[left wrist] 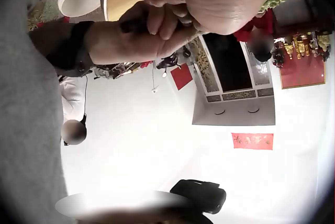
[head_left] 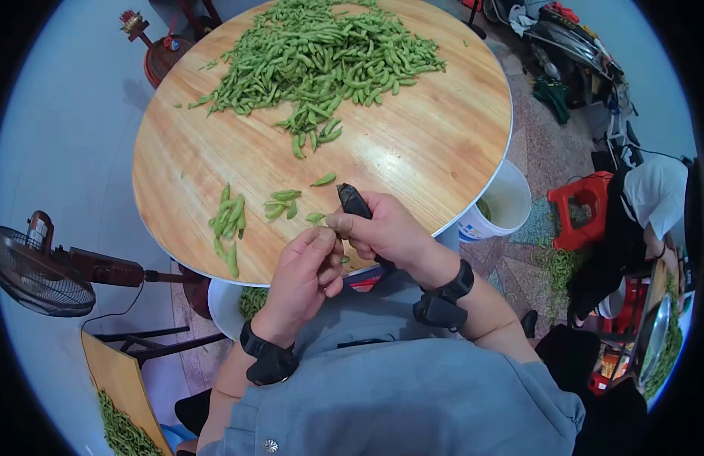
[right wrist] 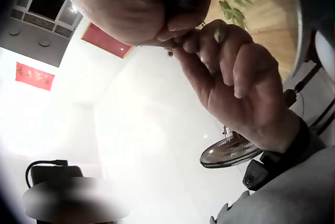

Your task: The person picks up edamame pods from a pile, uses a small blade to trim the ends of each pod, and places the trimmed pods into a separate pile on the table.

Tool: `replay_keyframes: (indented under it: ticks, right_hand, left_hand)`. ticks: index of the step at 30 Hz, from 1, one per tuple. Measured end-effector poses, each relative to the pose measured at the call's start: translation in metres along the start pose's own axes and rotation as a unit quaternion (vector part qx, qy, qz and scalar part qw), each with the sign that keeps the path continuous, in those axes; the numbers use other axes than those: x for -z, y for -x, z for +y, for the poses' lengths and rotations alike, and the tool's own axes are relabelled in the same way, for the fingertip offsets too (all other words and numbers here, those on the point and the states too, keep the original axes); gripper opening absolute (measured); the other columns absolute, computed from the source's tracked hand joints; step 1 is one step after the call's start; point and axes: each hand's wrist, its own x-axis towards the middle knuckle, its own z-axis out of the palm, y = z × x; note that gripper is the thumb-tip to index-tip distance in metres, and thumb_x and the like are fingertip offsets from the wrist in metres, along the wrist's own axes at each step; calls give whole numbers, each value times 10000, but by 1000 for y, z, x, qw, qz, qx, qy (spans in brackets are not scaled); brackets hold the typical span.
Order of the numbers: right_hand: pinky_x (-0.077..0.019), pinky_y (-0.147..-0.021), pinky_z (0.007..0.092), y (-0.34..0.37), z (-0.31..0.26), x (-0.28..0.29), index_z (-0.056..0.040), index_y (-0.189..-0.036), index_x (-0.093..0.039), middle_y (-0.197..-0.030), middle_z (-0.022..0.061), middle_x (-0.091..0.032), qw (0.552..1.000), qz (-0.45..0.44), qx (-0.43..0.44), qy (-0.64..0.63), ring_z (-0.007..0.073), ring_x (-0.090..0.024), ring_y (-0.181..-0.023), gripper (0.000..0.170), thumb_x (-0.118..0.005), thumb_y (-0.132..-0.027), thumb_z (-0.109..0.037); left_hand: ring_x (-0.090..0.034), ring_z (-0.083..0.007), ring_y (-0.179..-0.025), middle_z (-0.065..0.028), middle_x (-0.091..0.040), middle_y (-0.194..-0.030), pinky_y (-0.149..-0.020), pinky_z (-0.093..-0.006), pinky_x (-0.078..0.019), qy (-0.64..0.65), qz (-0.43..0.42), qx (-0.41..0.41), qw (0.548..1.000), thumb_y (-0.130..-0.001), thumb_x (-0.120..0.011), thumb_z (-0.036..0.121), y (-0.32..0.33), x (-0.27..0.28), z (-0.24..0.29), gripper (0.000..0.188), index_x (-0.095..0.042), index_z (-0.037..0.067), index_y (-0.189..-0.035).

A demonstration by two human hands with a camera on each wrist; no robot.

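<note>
L hand [head_left: 302, 266] & R hand [head_left: 390, 228] meet fingertip to fingertip just inside the near edge of the round wooden table [head_left: 458, 129]. L fingers are curled in, w/ one edamame pod [right wrist: 219, 33] tucked btwn them; R is wrapped round a black-handled tool [head_left: 355, 201], type unclear. Step looks like working one pod at a time, prob. trimming; next move likely calls for a steady L pinch & a small, controlled R wrist turn, tool tip kept off the L thumb. Main edamame pile [head_left: 321, 61] sits at 12 o'clock, well apart; small pod cluster [head_left: 229, 216] at 9. Bare wood runs from 1 to 2 o'clock, best room to move. Past the rim: white bucket [head_left: 517, 201] approx. 3 o'clock, white tub [head_left: 223, 310] at 8.
</note>
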Motion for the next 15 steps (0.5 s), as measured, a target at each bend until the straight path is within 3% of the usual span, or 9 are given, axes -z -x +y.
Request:
replay_keyframes:
  ticks: [5,7,13,15]
  right_hand:
    - [-324,-409,191,15,17,-12,-36,-829,-526,-607,-3,-511,998,12,64,-16,43,-409,-455,141,-586,-864,-159]
    - [-326,-414,191,20,20,-16,-34,-836,-526,-617,-2,-517,997,25,70,-6,44,-410,-464,137,-581,-867,-156]
    - [-329,-414,192,10,30,-16,-37,-866,-530,-617,-14,-520,996,19,80,-17,40,-420,-462,92,-536,-885,-127]
    - [-317,-409,194,2,24,-12,-46,-857,-520,-595,-19,-498,999,-33,13,-17,43,-408,-449,101,-528,-892,-140]
  left_hand:
    - [-324,-53,-463,3,-443,-669,-402,-205,-338,-61,6,-37,997,-937,-414,242,9,0,-11,217,-490,65,-835]
    - [-326,-58,-460,3,-431,-655,-400,-212,-324,-39,46,-18,998,-933,-399,238,8,1,-12,216,-479,71,-821]
    - [-315,-72,-442,-1,-433,-635,-397,-229,-300,51,14,48,997,-919,-405,227,2,18,-9,212,-474,76,-787]
    - [-328,-63,-440,6,-433,-616,-390,-217,-303,18,-17,44,999,-913,-466,241,-1,25,1,236,-474,74,-746]
